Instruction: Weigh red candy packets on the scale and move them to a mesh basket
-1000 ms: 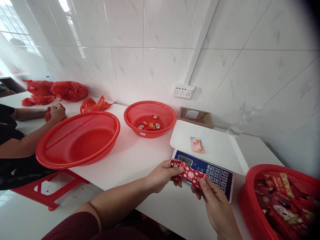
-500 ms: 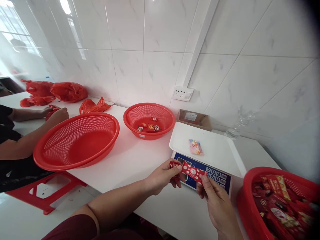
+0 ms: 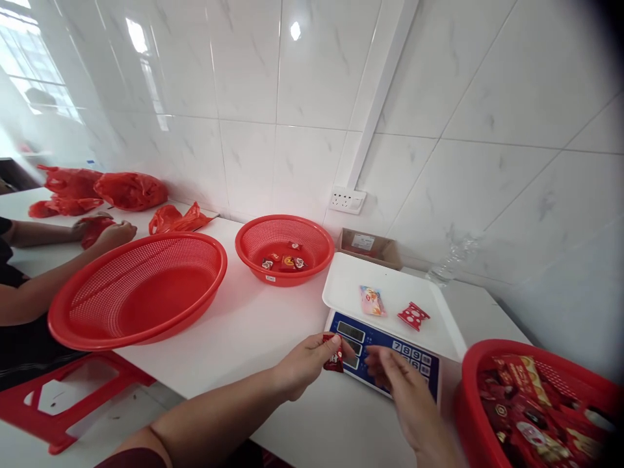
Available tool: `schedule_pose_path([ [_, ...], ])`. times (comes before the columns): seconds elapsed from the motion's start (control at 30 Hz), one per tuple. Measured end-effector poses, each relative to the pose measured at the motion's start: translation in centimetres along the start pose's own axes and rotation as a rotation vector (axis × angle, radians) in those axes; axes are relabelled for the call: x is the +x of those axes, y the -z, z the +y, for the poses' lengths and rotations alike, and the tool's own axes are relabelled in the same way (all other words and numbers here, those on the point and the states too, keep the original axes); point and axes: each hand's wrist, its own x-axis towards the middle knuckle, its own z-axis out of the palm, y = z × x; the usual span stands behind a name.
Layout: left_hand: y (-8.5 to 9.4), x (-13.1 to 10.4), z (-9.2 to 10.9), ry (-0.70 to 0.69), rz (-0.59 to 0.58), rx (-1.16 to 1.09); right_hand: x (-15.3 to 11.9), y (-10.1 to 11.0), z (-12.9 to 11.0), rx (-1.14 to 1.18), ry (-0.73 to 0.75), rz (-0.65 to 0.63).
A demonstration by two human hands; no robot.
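We face a white tiled wall [image 3: 244, 78] that rises behind a long white surface [image 3: 263, 338]. At the far left of it we see another person [image 3: 19, 299] in dark clothing, holding something red and crumpled. Nearer us on the left stands the widest basket [image 3: 195, 260], red with perforated walls. At our right, cut off by the frame, a deep red basket [image 3: 468, 403] is heaped with wrapped snacks [image 3: 531, 416], mostly red and gold. Between them sits a digital scale [image 3: 336, 286], its blue keypad panel towards us and its white pan behind. Left of the pan, further back, a round red basket [image 3: 287, 231] carries a few small sweets [image 3: 287, 262]. We also see red plastic bags [image 3: 131, 190] by the wall and an open cardboard box [image 3: 392, 255] just behind the pan. Of our own 2 hands, the left hand [image 3: 312, 361] pinches a dark red packet [image 3: 334, 363] in front of the scale's displays; the right hand [image 3: 397, 374], blurred, is loosely open over the keypad. On the pan 2 packets lie apart: a pink and blue packet [image 3: 373, 301] and, to its right, a red packet with white dots [image 3: 413, 316]
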Motion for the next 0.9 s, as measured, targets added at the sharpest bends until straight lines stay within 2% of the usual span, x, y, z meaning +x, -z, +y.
schedule_pose_path([
  [0.1, -0.2, 0.2, -0.6, -0.014, -0.022, 0.022, -1.6, -2.0, 0.1, -0.133, 0.096, -0.284],
  [0.17, -0.3, 0.3, -1.1, -0.002, -0.076, 0.05, -2.3, -3.0, 0.0, -0.19, 0.15, -0.373],
  [0.27, -0.5, 0.4, -1.6, 0.005, -0.118, 0.075, -2.8, -3.7, 0.0, -0.261, 0.208, -0.332],
  [0.4, -0.6, 0.4, -1.8, -0.067, -0.143, 0.03, -2.9, -3.3, 0.3, -0.314, 0.259, -0.275],
  [0.5, -0.6, 0.5, -1.7, -0.131, -0.134, 0.043, -2.8, -3.3, 0.6, -0.344, 0.271, -0.258],
  [0.6, -0.5, 0.7, -1.5, -0.127, -0.105, 0.054, -2.7, -3.7, 0.9, -0.327, 0.263, -0.235],
  [0.77, -0.1, 0.8, -1.1, -0.084, -0.062, 0.103, -3.1, -3.9, 0.2, -0.339, 0.229, -0.276],
  [0.9, 0.3, 0.6, -0.5, -0.1, 0.005, 0.169, -4.2, -2.5, -1.1, -0.416, 0.236, -0.321],
])
